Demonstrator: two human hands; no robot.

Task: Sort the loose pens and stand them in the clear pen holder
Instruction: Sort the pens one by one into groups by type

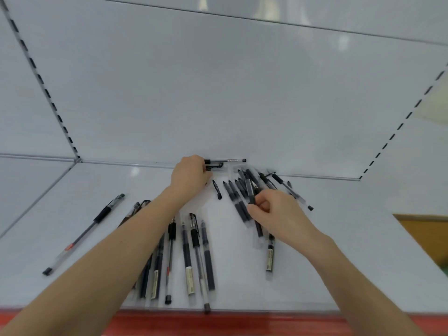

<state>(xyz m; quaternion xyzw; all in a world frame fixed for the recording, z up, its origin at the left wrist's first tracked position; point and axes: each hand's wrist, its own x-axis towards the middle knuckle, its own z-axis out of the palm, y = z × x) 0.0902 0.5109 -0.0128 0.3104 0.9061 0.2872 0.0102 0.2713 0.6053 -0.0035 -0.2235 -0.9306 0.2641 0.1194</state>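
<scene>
At 7 o'clock, L forearm (121,238) part-hides pen row (186,251); L hand (189,174) grips clear-barrel pens (225,161) at 12; R hand (274,214) pinches dark pen (249,187).

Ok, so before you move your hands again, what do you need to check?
1. Left hand has a firm grip on the back pens: ok, its fingers curl round them.
2. Right hand holds one dark pen: ok, pinched near its lower end.
3. Clear pen holder within reach: cannot tell, none plainly shows.
4. All pens gathered: not ok, the front row of pens lies loose on the shelf.
5. Pens safe from rolling off: not ok, one pen tip reaches the shelf's front edge.
6. Lone pen on the left free to pick: ok, nothing covers it.
</scene>
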